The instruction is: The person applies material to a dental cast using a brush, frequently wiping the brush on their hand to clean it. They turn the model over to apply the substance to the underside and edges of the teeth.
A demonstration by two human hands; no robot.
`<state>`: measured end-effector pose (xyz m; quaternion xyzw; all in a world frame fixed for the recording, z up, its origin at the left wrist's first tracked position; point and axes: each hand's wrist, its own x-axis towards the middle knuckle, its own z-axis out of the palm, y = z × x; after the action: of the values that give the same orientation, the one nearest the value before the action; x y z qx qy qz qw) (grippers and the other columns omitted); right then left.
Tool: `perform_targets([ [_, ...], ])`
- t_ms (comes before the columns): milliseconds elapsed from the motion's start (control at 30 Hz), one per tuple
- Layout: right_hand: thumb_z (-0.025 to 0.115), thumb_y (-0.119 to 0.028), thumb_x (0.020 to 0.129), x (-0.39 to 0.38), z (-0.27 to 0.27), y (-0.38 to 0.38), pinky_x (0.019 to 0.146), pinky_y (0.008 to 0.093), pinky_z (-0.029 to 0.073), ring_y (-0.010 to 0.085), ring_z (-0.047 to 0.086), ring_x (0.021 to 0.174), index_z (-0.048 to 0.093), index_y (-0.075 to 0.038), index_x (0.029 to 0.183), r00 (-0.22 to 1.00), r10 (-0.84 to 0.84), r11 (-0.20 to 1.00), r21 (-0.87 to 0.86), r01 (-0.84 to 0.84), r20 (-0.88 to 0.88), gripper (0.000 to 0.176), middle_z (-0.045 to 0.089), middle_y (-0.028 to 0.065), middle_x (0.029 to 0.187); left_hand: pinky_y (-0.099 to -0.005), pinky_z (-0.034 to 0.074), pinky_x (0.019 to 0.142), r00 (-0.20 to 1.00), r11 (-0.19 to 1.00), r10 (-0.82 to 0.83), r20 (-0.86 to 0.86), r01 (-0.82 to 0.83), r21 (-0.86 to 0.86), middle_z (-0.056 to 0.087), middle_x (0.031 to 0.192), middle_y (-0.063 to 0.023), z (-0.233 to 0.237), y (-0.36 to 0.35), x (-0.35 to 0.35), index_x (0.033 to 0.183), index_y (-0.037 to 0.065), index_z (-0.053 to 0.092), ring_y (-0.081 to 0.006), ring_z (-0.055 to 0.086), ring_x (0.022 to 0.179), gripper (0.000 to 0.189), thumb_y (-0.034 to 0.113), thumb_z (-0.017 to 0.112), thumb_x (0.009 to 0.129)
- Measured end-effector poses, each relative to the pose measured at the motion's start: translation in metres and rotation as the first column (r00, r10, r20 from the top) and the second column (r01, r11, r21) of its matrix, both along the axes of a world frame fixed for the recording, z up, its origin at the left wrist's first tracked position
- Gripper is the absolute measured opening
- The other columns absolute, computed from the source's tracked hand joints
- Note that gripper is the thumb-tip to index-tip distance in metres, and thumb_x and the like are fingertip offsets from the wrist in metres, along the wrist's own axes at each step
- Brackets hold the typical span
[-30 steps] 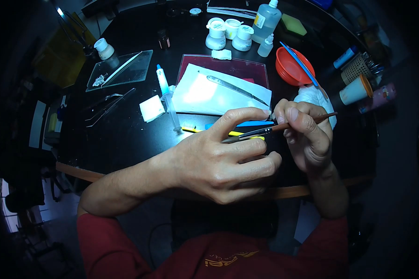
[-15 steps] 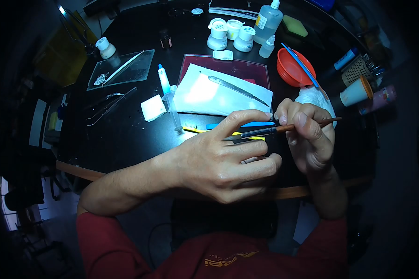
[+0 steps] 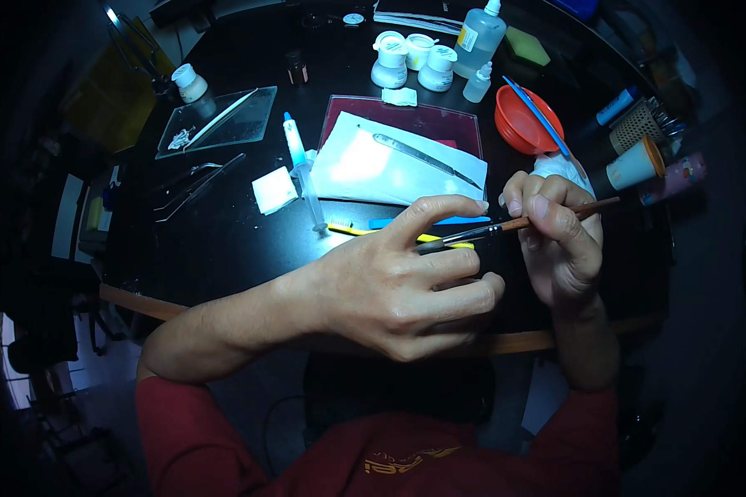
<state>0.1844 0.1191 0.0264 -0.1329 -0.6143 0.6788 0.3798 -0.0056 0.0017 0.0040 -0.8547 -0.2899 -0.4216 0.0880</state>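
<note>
My right hand (image 3: 565, 232) pinches a thin brown-handled brush (image 3: 515, 224), its tip pointing left toward my other hand. My left hand (image 3: 414, 290) is curled over the table's front part, with a dark grey piece (image 3: 433, 246) between its fingers at the brush's left end; most of that piece is hidden. Just behind the fingers lie a yellow toothbrush (image 3: 344, 229) and a blue stick (image 3: 464, 220). Farther back, a metal scalpel-like tool (image 3: 423, 157) rests on a white paper pad (image 3: 340, 176). A syringe (image 3: 303, 178) leans along the pad's left edge.
Folded white tissue (image 3: 273, 190) lies left of the syringe, tweezers (image 3: 195, 192) beyond it. A glass plate (image 3: 253, 124) is back left. White jars (image 3: 389, 70) and a clear bottle (image 3: 478, 41) stand behind. Red bowl (image 3: 514, 124) and orange-rimmed cup (image 3: 630, 170) are right.
My right hand has shifted slightly right with the brush, drawing its left end partly out from my left hand; the brush's tip and metal part now show. My left hand is nearly unmoved.
</note>
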Motion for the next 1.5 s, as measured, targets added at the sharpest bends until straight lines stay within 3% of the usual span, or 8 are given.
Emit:
perform_targets([
  [300,0.065,-0.009,0.093,0.0013,-0.0030,0.0024,0.066,0.0286,0.036,0.0135,0.048,0.071,0.058,-0.004,0.070,0.999,0.019,1.000,0.009,-0.019,-0.034,0.025,0.052,0.0042,0.066,-0.0555,0.046,0.109,0.999,1.000,-0.013,0.041,0.013,0.009,0.046,0.076,-0.0014,-0.0031,0.0015,0.0024,0.095,0.003,0.065,-0.0151,0.056,0.070,0.026,0.025,0.076,0.084],
  [500,0.067,-0.010,0.093,-0.0020,-0.0031,-0.0018,0.067,0.0291,0.037,0.0127,0.049,0.071,0.062,-0.003,0.073,0.999,0.043,0.998,0.053,-0.043,-0.004,0.021,0.054,0.0044,0.069,-0.0594,0.049,0.108,0.999,0.995,0.028,0.021,-0.026,-0.098,0.063,0.087,0.0023,0.0001,-0.0025,0.0009,0.098,0.006,0.076,-0.0097,0.063,0.073,0.028,0.029,0.073,0.082],
  [700,0.069,-0.008,0.090,-0.0018,-0.0040,-0.0030,0.067,0.0297,0.036,0.0121,0.048,0.071,0.062,-0.003,0.075,0.999,0.043,0.997,0.065,-0.044,0.023,0.017,0.054,0.0037,0.072,-0.0606,0.050,0.106,0.998,0.997,0.054,-0.045,-0.052,0.059,0.066,0.100,0.0030,-0.0054,0.0001,0.0029,0.091,0.008,0.077,-0.0098,0.063,0.074,0.023,0.028,0.073,0.080],
  [900,0.068,-0.006,0.087,0.0005,-0.0009,0.0005,0.067,0.0291,0.035,0.0117,0.047,0.071,0.062,-0.002,0.077,0.998,0.051,0.997,0.057,-0.052,0.021,0.012,0.053,0.0035,0.072,-0.0594,0.049,0.107,0.998,0.999,0.035,-0.048,-0.034,0.024,0.065,0.094,0.0023,-0.0018,-0.0005,0.0008,0.096,0.007,0.077,-0.0096,0.062,0.073,0.028,0.029,0.072,0.081],
  [1000,0.067,-0.007,0.087,0.0017,0.0001,0.0011,0.067,0.0290,0.036,0.0119,0.047,0.072,0.062,-0.002,0.078,0.999,0.043,0.998,0.052,-0.043,0.013,0.011,0.054,0.0043,0.073,-0.0560,0.048,0.107,1.000,1.000,-0.013,0.011,0.013,-0.021,0.048,0.080,-0.0012,-0.0003,-0.0003,0.0004,0.094,0.003,0.067,-0.0143,0.057,0.073,0.024,0.024,0.074,0.085],
  [1300,0.066,-0.006,0.087,0.0013,0.0000,0.0019,0.067,0.0292,0.036,0.0124,0.047,0.072,0.062,-0.001,0.079,0.999,0.045,0.998,0.053,-0.044,-0.014,0.011,0.054,0.0054,0.074,-0.0549,0.047,0.107,1.000,1.000,-0.003,0.016,0.003,0.006,0.046,0.078,-0.0012,-0.0017,0.0011,0.0017,0.094,0.004,0.065,-0.0147,0.056,0.072,0.024,0.024,0.074,0.085],
  [1400,0.067,-0.006,0.088,0.0012,0.0010,0.0005,0.067,0.0290,0.035,0.0123,0.047,0.072,0.061,-0.001,0.078,0.999,0.049,0.998,0.048,-0.049,0.005,0.012,0.054,0.0050,0.073,-0.0583,0.049,0.108,0.999,0.997,0.015,-0.035,-0.018,-0.069,0.058,0.080,0.0007,0.0022,-0.0019,-0.0018,0.102,0.003,0.074,-0.0110,0.062,0.071,0.034,0.031,0.072,0.082],
  [1500,0.067,-0.006,0.088,0.0003,0.0017,-0.0022,0.067,0.0288,0.035,0.0120,0.047,0.072,0.061,-0.002,0.077,0.999,0.028,0.998,0.059,-0.030,0.030,0.013,0.053,0.0046,0.072,-0.0552,0.047,0.108,0.999,0.998,0.028,-0.029,-0.026,0.053,0.047,0.079,-0.0012,-0.0024,0.0006,0.0022,0.093,0.004,0.066,-0.0143,0.056,0.072,0.024,0.024,0.074,0.085],
])
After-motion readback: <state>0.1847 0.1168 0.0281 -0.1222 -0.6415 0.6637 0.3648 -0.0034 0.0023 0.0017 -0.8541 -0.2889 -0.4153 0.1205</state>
